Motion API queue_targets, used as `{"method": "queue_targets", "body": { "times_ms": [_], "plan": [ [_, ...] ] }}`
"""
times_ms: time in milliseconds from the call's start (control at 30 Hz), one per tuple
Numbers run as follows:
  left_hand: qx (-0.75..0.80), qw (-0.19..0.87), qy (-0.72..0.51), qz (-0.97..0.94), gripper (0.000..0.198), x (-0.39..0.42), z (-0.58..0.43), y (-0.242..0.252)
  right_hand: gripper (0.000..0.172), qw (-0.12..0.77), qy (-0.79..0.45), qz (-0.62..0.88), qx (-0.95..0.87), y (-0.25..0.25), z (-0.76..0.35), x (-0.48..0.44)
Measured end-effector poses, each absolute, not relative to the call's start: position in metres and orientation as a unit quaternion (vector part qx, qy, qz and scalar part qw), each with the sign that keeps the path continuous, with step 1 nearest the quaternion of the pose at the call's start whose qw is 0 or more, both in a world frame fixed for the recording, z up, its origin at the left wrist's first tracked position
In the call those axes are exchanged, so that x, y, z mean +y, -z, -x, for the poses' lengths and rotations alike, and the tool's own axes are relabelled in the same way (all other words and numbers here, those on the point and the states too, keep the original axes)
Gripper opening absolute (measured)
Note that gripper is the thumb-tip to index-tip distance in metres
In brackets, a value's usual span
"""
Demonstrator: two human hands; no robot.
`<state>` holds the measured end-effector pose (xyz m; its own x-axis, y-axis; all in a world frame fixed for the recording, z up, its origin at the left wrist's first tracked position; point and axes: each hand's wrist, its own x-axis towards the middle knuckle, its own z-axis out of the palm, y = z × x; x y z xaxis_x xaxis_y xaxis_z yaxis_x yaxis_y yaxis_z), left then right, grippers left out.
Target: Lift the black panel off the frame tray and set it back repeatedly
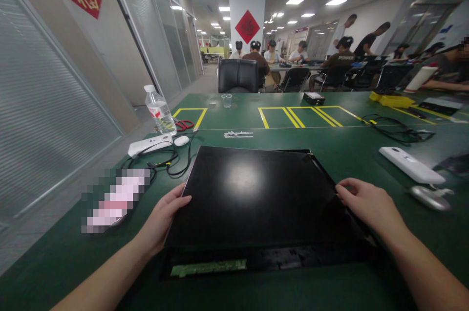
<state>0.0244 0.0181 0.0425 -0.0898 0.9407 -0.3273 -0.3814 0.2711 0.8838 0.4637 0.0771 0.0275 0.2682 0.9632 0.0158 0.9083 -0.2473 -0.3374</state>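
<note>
A black, glossy screen panel [252, 193] lies in front of me, a ceiling light mirrored in it. Beneath it is a black frame or lid [293, 256], which shows along the near, right and far right edges. On the frame's near strip sits a long green strip [208, 267]. My left hand [170, 211] grips the panel's left edge, thumb on top and fingers under the side. At the right edge my right hand [357, 196] is closed in a pinch; whether it holds the panel or the frame, I cannot tell.
To the left are a water bottle [160, 110], red-handled scissors [184, 125], a white device [150, 144], black cables [174, 159] and a blurred-out pink object [117, 201]. A white power bank [412, 164] and a silver mouse-like object [430, 198] lie right. Several people sit at tables behind.
</note>
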Motion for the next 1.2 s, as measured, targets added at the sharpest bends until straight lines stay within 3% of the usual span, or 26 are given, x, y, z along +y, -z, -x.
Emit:
{"method": "queue_targets", "body": {
  "times_ms": [600, 1200],
  "plan": [
    [0.495, 0.621, -0.539, -0.279, 0.052, 0.0179, -0.024, -0.0345, 0.033, 0.125, -0.109, 0.787, -0.594, -0.0261, -0.4662, 0.0802],
    [0.497, 0.626, -0.536, -0.273, 0.064, 0.0162, -0.0276, -0.0364, 0.032, 0.139, -0.093, 0.778, -0.605, -0.0249, -0.4659, 0.0795]
  ]
}}
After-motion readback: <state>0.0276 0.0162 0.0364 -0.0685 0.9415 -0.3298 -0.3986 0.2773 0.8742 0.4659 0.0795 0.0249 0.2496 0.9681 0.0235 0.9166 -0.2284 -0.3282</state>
